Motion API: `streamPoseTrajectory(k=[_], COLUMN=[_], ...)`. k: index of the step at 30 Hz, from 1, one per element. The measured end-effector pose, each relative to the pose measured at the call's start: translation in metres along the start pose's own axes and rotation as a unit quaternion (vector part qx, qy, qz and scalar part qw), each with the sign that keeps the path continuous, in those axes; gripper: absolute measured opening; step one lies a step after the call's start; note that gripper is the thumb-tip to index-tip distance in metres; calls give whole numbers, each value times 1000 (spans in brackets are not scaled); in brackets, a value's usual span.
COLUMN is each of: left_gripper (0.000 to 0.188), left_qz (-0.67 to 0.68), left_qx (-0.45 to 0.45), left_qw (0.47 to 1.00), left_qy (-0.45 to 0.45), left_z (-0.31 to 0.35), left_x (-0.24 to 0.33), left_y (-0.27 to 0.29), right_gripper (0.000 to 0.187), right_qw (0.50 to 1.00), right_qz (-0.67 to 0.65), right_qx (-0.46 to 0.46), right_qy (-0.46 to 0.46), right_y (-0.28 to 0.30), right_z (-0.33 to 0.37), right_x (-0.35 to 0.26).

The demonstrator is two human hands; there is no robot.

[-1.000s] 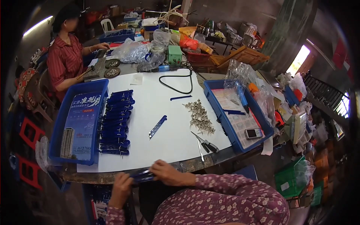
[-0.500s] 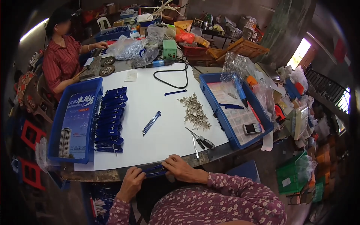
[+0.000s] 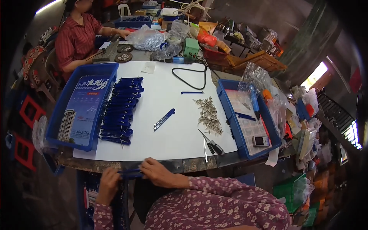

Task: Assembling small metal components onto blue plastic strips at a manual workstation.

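Observation:
At the table's near edge, my left hand point(image 3: 109, 184) and my right hand point(image 3: 156, 173) pinch the two ends of slim blue parts point(image 3: 131, 173), one or more, held level between them. Fingers hide the ends, so the exact kind cannot be made out. On the white sheet point(image 3: 161, 143) beyond lie a pair of similar blue parts with metal strips point(image 3: 165, 119) and a single blue part point(image 3: 192, 92). A long row of blue parts point(image 3: 122, 111) is stacked at the left. To the right sit a heap of small metal pieces point(image 3: 210, 115) and a dark-handled screwdriver point(image 3: 215, 147).
A blue tray point(image 3: 49, 132) with a printed sheet stands left; another blue tray point(image 3: 249, 155) at right holds a phone point(image 3: 260, 141) and a blue power screwdriver point(image 3: 254, 101). A black cable point(image 3: 188, 82) loops at the back. A co-worker point(image 3: 78, 38) sits far left.
The view has shifted, so the table sits differently in it. Both hands have moved left along the near edge, still holding the blue parts between them.

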State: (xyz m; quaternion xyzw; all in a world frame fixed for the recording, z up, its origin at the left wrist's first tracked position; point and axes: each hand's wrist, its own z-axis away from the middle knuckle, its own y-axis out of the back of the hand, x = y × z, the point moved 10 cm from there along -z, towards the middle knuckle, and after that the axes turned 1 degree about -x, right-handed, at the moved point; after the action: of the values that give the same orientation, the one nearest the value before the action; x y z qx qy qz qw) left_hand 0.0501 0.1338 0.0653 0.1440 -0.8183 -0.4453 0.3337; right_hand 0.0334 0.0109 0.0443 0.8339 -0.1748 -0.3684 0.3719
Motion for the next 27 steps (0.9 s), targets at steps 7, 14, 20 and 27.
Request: streamPoseTrajectory(k=[7,14,20,27], left_gripper=[17,17,19,21], left_qz=[-17,44,71,73], left_qx=[13,-1,3,53], left_qw=[1000,994,993,996], left_qy=[9,-100,-96,20], left_z=[-1,-46,-46,-5], left_x=[20,67,58,-1], left_y=[-3,-60,-58,-5], right_gripper=[38,41,43,25], right_qw=[997,994,994,999], right_qz=[58,100,83,-18], right_qx=[20,-7,-22,29], right_qy=[51,-53,-65,25], right_y=[21,70,63,15], right_z=[14,73,68,8], right_x=[-12,28,29,0])
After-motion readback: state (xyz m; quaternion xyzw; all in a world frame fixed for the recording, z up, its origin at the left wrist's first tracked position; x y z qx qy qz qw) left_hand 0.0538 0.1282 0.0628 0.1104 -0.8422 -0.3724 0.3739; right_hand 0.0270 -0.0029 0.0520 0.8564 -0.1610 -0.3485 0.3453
